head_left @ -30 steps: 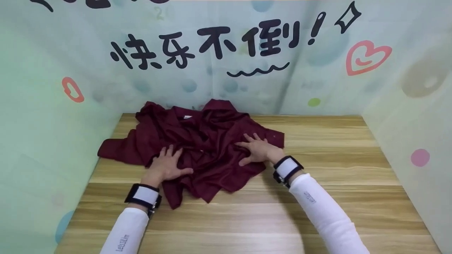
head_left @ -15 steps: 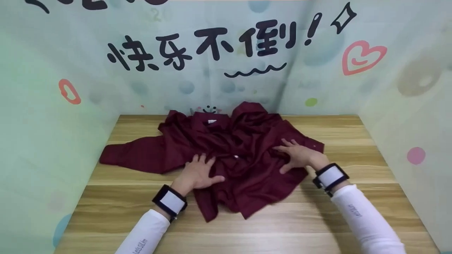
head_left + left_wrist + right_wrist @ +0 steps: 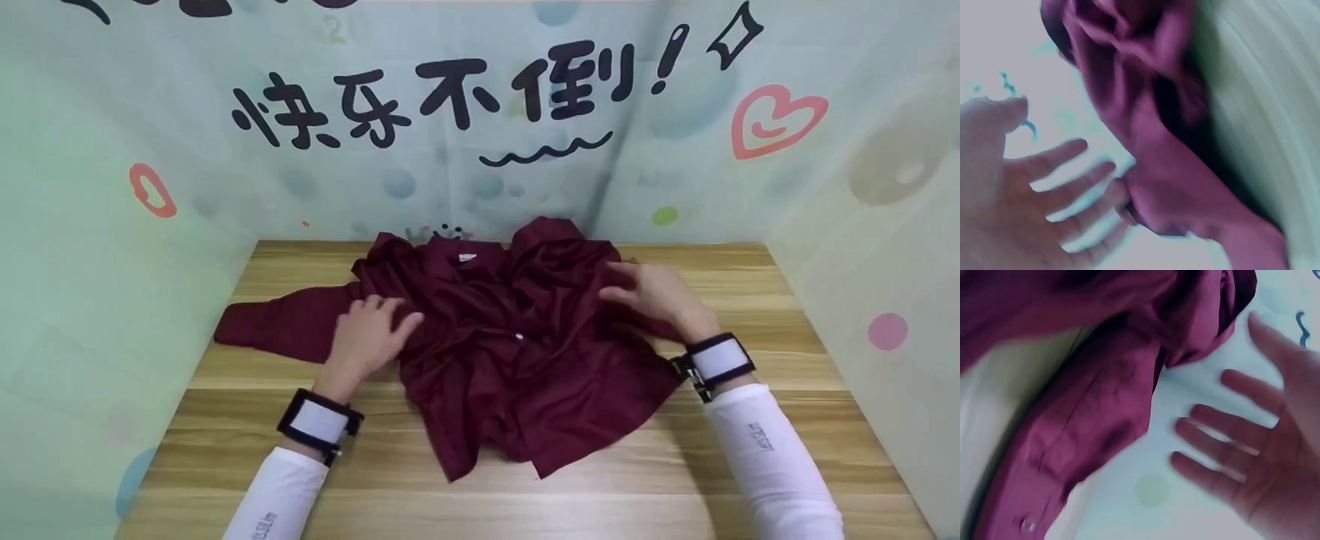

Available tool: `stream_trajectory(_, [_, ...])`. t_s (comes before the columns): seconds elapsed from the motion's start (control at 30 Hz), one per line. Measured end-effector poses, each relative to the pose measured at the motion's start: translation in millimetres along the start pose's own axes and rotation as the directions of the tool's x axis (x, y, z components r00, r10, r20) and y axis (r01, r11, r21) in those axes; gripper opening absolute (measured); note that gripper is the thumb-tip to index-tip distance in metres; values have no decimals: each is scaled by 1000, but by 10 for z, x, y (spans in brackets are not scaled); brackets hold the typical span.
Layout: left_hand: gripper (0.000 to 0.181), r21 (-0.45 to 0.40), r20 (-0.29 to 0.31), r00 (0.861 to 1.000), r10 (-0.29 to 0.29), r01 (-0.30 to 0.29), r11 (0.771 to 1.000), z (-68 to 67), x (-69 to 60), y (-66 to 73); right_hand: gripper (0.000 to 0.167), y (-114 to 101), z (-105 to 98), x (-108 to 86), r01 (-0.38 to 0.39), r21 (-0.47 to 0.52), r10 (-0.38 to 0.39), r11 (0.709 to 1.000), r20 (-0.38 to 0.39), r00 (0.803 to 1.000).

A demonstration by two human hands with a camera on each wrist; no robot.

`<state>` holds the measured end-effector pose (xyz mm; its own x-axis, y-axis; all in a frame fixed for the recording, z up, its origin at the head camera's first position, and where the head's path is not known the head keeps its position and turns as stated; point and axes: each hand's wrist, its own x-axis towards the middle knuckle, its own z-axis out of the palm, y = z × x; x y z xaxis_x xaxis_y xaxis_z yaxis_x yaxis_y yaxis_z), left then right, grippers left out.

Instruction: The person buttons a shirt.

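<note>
The maroon shirt [image 3: 487, 360] lies rumpled on the tabletop [image 3: 780, 360], mostly between the two hands. The left hand [image 3: 365, 339], fingers loosely extended, is over its left sleeve; the right hand [image 3: 664, 296], likewise unclenched, is over the other. Contact is hard to judge.

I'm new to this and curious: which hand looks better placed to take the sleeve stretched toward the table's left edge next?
Probably the left hand: in the head view it overlaps that sleeve, gripping nothing, while the right hand is at the opposite side of the shirt.
</note>
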<state>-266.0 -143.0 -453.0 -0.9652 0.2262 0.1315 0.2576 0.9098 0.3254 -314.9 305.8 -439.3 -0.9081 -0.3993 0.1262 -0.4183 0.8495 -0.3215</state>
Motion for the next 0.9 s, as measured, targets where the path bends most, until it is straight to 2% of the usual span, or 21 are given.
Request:
stream_trajectory(0.07, [75,-13,77,994,-74,75,997,33,33,-154,77,-48,73,96,22,15,-23,1000,64,998])
stream_trajectory(0.13, [84,-6,179,977,-121,124,992,94,50,-282,88,-83,174,168,15,41,-22,999,186,982])
stream_trajectory(0.23, [93,27,294,947,-132,130,991,191,56,-392,98,-87,322,223,-62,45,43,997,343,938])
stream_trajectory(0.3, [95,59,338,932,-132,118,991,228,48,-422,100,-65,383,230,-110,24,91,994,404,910])
stream_trajectory(0.33, [96,76,345,930,-131,111,991,236,49,-430,101,-47,398,225,-129,14,111,992,423,899])
stream_trajectory(0.4, [96,97,344,930,-127,99,990,235,60,-439,102,7,395,190,-159,-1,143,987,441,886])
stream_trajectory(0.53, [97,110,360,928,-94,58,992,208,111,-461,105,139,317,3,-198,-1,179,980,442,879])
stream_trajectory(0.67, [98,86,386,921,-52,20,996,178,184,-494,106,316,242,-234,-221,-3,201,975,428,881])
stream_trajectory(0.9, [98,3,413,911,7,-9,1000,152,265,-593,103,541,134,-550,-240,22,213,970,391,896])
